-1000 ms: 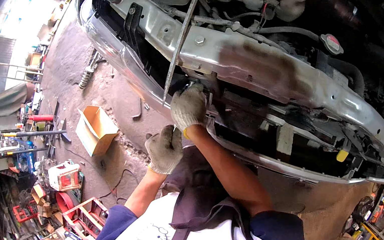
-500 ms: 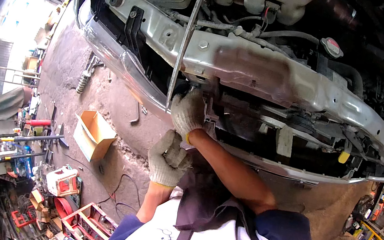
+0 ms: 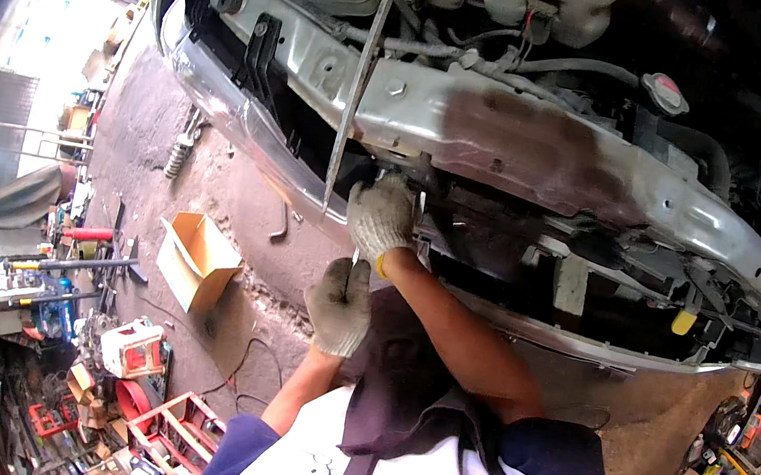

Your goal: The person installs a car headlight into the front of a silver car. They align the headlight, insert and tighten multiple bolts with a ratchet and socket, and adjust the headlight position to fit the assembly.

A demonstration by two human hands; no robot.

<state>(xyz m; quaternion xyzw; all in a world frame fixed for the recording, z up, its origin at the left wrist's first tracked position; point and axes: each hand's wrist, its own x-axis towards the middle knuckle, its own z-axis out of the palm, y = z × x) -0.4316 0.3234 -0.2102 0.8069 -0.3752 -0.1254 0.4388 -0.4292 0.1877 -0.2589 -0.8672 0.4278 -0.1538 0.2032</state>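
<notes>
The right hand point(image 3: 382, 219), gloved, is pressed closed against a fitting beneath the front crossmember point(image 3: 517, 145); the left hand point(image 3: 341, 303) is clamped on a slim tool point(image 3: 354, 261), possibly a screwdriver. The fitting is judged not yet freed. Two gloves and one prop rod point(image 3: 365, 74) are counted.

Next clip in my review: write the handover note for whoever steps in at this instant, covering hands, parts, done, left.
Right hand: gloved, reaching up under the grey front crossmember of the car, fingers against the parts just beneath it; what it grips is hidden.
Left hand: gloved, lower, closed around a thin tool that points upward.
Hood prop rod stands beside the right hand. An open cardboard box lies on the floor to the left.
Done: front end looks stripped, bumper area bare.
Left: cannot tell whether the fastener is loose.
</notes>
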